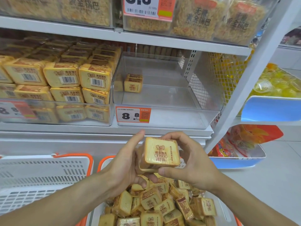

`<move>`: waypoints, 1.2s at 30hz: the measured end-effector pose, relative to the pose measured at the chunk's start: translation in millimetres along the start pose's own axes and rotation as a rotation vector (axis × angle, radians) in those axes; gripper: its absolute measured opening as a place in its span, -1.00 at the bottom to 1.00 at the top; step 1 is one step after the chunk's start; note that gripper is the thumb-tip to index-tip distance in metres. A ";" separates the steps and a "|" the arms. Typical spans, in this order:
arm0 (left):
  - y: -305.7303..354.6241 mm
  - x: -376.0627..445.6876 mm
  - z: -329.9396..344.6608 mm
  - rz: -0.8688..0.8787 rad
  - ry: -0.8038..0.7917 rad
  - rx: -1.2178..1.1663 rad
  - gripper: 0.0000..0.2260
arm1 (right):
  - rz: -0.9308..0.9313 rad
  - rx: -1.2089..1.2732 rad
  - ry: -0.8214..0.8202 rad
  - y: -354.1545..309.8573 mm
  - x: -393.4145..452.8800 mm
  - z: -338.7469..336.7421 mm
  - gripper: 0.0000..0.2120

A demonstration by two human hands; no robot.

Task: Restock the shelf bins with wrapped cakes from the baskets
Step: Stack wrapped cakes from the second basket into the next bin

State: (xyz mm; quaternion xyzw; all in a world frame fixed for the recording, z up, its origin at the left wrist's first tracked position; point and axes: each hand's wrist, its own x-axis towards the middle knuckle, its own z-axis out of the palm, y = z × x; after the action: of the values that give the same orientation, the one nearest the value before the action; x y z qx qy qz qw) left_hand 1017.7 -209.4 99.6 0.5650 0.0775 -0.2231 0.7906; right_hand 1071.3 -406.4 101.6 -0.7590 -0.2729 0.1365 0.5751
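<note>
Both hands hold a small stack of wrapped cakes (160,154) in front of the shelf edge. My left hand (128,162) cups the stack from the left and below; my right hand (192,162) grips it from the right, thumb under the front. Beneath them a white basket with orange rim (104,160) holds several loose wrapped cakes (161,206). On the shelf above, the clear right bin (171,101) holds one small stack of cakes (133,83) at its back left. The clear left bin (57,111) is packed with rows of cakes (65,79).
A second white basket (40,176) stands at the left. A price tag reading 8.8 (132,115) hangs on the right bin's front. The top shelf holds bags of crispy rice snacks (195,18). Right of the shelf post, blue-edged trays (268,110) hold yellow and orange packets.
</note>
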 end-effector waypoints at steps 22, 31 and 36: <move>58.2 -3.6 -26.9 0.556 0.447 0.631 -0.69 | -0.131 0.065 0.215 -39.6 32.4 4.2 -0.49; 59.4 -7.4 -60.0 0.358 0.433 1.824 -0.22 | 0.110 -0.233 0.357 -52.5 153.0 -22.6 -0.55; 62.5 -7.6 -61.8 0.341 0.416 1.794 -0.24 | 0.383 -0.237 0.264 -24.6 217.9 -2.8 -0.51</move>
State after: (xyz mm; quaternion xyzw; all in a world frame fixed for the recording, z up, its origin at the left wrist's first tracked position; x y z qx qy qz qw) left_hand 1046.5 -133.7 134.5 0.9961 -0.0678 0.0250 0.0515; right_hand 1243.8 -279.5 149.0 -0.8702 -0.0610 0.1099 0.4764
